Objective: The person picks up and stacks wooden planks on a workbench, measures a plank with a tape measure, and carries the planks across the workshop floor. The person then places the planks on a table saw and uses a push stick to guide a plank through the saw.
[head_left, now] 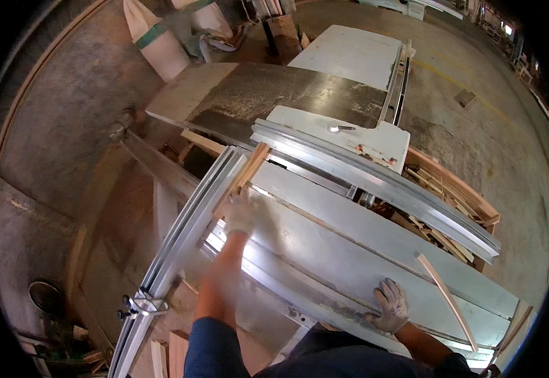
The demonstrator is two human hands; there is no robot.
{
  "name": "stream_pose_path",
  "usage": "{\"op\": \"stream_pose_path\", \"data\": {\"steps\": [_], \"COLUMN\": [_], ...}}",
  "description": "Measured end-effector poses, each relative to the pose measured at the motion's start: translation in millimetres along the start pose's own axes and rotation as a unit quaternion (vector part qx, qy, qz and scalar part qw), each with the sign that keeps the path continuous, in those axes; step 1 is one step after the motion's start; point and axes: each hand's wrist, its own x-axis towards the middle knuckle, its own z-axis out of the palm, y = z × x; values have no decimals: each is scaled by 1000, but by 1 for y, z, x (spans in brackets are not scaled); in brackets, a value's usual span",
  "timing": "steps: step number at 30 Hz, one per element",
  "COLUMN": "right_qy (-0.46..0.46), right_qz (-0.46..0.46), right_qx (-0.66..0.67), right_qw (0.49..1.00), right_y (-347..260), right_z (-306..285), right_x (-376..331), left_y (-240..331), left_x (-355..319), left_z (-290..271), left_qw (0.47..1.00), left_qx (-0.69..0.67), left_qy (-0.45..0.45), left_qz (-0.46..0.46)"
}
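Note:
My left hand (239,215), in a pale work glove and blurred, is closed over narrow wooden strips (250,165). They lie side by side along the inner side of the long aluminium fence (183,236), with their far ends close to the silver rail. The glove hides part of their near length. My right hand (390,306), in a stained glove, rests on the grey metal sliding table (350,252) with its fingers spread and nothing in them. Right of that hand, a thin loose wooden strip (446,301) lies at a slant across the table.
A silver rail (375,183) crosses beyond the table, with a white plate and lever knob (337,128) behind it. A wooden bin (454,183) holds offcuts at the right. A clamp-like stop (142,305) sits on the fence's near end. White sacks (161,53) stand far left.

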Motion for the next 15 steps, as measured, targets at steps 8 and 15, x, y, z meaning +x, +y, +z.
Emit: {"op": "stream_pose_path", "data": {"steps": [8, 15], "right_qy": [27, -57], "right_qz": [-23, -3], "right_qx": [20, 19], "right_qw": [999, 998], "right_y": [-5, -7], "right_z": [-6, 1], "right_x": [-6, -10], "left_y": [128, 210], "left_x": [-295, -521], "left_z": [-69, -68], "left_qw": [941, 916], "left_qx": [-279, -387], "left_qy": [182, -93], "left_qz": [59, -53]}}
